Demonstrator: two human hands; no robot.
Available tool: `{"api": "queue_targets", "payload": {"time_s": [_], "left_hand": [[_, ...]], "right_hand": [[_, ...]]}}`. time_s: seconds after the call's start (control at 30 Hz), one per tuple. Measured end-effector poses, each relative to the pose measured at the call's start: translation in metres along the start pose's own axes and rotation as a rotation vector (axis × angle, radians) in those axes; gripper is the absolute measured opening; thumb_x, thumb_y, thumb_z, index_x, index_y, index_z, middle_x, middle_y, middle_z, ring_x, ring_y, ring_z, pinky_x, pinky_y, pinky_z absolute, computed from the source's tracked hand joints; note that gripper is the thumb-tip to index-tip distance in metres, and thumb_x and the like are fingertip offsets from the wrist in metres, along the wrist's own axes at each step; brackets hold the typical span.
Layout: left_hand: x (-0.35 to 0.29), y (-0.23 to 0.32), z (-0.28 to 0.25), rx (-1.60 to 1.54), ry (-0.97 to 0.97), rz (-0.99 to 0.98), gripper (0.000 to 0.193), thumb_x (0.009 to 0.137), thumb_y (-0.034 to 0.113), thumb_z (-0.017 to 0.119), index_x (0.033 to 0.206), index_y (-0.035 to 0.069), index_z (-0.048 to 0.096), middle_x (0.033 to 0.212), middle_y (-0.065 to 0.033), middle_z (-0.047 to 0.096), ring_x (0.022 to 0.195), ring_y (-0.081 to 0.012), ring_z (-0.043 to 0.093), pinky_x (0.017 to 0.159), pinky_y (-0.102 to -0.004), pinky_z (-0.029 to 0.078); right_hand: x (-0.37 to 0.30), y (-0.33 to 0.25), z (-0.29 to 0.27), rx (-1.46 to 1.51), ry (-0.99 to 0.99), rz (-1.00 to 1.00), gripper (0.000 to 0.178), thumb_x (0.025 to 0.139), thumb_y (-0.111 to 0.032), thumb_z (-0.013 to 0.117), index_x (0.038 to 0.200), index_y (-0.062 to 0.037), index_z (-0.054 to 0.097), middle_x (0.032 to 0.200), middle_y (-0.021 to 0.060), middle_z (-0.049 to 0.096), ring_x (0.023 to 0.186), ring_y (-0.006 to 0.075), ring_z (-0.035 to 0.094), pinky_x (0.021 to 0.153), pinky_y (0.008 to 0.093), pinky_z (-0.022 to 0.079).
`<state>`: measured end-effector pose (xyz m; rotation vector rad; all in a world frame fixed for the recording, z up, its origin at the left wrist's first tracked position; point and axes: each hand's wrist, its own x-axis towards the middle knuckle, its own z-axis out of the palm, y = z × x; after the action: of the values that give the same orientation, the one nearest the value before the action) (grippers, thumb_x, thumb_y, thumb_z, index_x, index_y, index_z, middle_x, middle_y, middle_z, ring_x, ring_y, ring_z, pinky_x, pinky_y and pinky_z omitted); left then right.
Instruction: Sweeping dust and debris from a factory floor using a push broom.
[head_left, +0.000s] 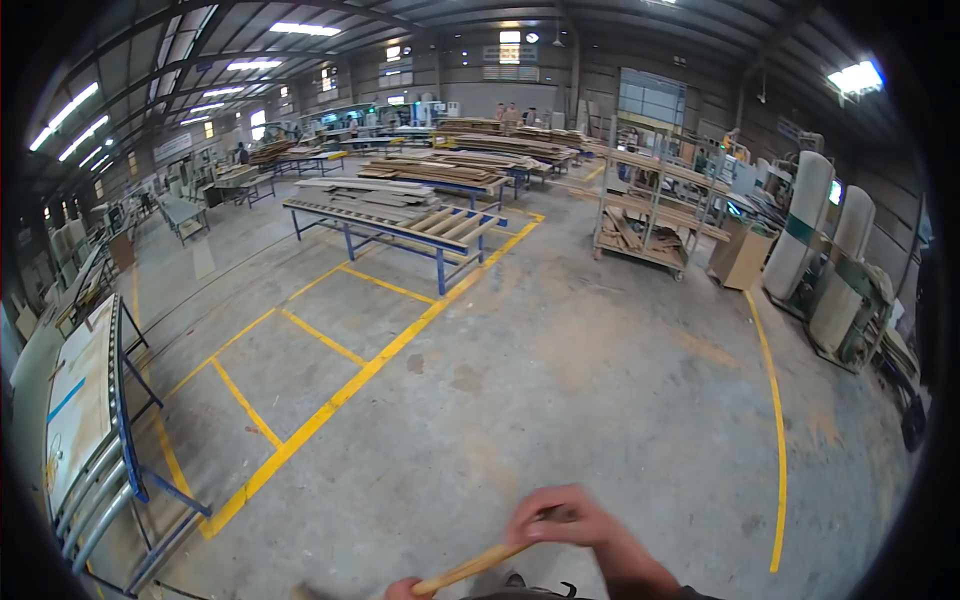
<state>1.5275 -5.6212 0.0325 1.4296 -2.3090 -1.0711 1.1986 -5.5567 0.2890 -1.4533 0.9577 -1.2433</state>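
Observation:
A pale wooden pole point(470, 569) runs slantwise across the bottom of the head view, low in front of my body. My right hand point(562, 516) curls round its upper end, fingers closed. At the lower edge my left hand point(403, 588) grips the pole farther down, and only part of that hand shows. Whatever the pole's lower end carries is out of sight, so I cannot tell what tool it belongs to. A blurred brownish patch lies at the lower edge, left of my left hand.
Yellow lines point(335, 402) mark the concrete floor. A roller table point(85, 395) stands at near left. Ahead is a blue-legged roller conveyor point(440, 225) bearing boards. A wheeled rack point(640, 245) and dust-collector bags point(800, 220) stand at right. People are far back.

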Motion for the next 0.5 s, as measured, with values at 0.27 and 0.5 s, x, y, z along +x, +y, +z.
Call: {"api": "queue_targets", "payload": {"time_s": [0.27,0.5], "left_hand": [[-0.129,-0.156,-0.024,-0.047,-0.045,-0.348,0.035,0.088,0.035,0.066,0.091,0.001,0.07,0.072,-0.0121,0.068,0.071,-0.0277,0.067,0.066,-0.0423,0.053],[-0.042,-0.093,-0.029,-0.047,-0.108,-0.133,0.038,0.088,0.036,0.066,0.099,0.0,0.069,0.09,-0.0207,0.071,0.087,-0.0416,0.067,0.073,-0.0471,0.051]], "right_hand": [[0.078,0.113,0.147,0.246,-0.479,0.191,0.014,0.098,-0.017,0.061,0.101,-0.0034,0.062,0.091,0.0013,0.066,0.089,0.0071,0.059,0.08,0.0247,0.047],[0.066,0.075,0.092,0.087,-0.141,0.299,0.014,0.098,-0.015,0.061,0.101,-0.0014,0.062,0.089,0.0028,0.067,0.085,0.0106,0.064,0.078,0.0279,0.051]]}}
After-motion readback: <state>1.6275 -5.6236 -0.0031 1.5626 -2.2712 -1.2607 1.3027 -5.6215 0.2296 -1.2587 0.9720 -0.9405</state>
